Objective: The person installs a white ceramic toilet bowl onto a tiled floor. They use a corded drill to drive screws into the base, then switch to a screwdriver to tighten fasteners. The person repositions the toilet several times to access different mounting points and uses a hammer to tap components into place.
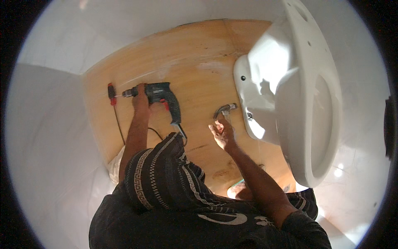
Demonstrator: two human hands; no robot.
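Observation:
My left hand point(141, 99) is wrapped round the front body of a dark green power drill point(159, 92), just behind its chuck. The drill lies on its side, with its bit end pointing left toward a red and black screwdriver point(111, 93). My right hand point(223, 133) hovers by a claw hammer point(226, 108), whose handle runs partly behind the hand. Its fingers are curled in, thumb and fingertips close together; whatever they hold is too small to make out.
A white toilet bowl point(309, 112) stands on the right, its base on the tan floor point(182, 54). The drill's black cord point(156, 133) trails back toward my lap. Pale walls point(49, 103) close in on the left and far sides. A whitish bag-like thing point(115, 168) lies at lower left.

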